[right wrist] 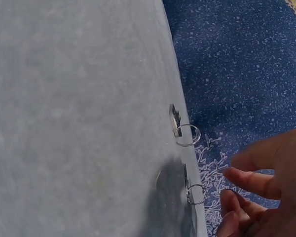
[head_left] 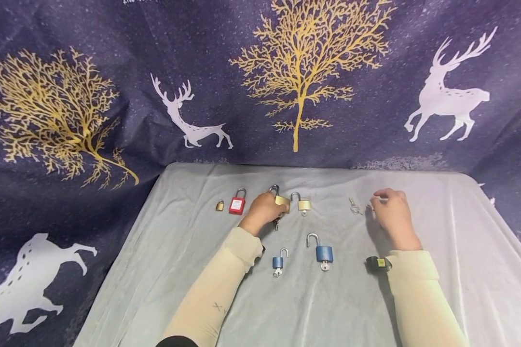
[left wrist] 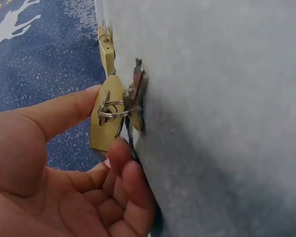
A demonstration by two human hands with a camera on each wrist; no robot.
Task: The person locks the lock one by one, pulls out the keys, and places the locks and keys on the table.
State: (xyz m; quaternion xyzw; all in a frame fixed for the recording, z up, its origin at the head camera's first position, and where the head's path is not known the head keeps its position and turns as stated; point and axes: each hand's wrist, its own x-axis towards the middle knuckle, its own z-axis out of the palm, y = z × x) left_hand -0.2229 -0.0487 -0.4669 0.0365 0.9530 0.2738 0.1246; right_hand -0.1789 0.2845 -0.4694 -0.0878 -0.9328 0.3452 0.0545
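My left hand [head_left: 264,211] grips a brass padlock [left wrist: 99,136] between thumb and fingers. Its shackle stands up past the hand in the head view. A key sits in the padlock's underside, and a ring [left wrist: 113,114] links it to more keys [left wrist: 137,94] that hang against the grey cloth. Over the right part of the table, my right hand [head_left: 390,214] has its fingers loosely bent, holding nothing. Near its fingertips lie keys on a ring [right wrist: 188,135]; a second ring [right wrist: 197,194] with a key is closer to the hand.
Right of the left hand is a brass padlock [head_left: 304,206] with its shackle raised. A red padlock [head_left: 237,205] and a small brass one [head_left: 219,206] lie left. Nearer are two blue padlocks, small [head_left: 278,262] and large [head_left: 324,254]. A black item [head_left: 375,263] lies by the right sleeve.
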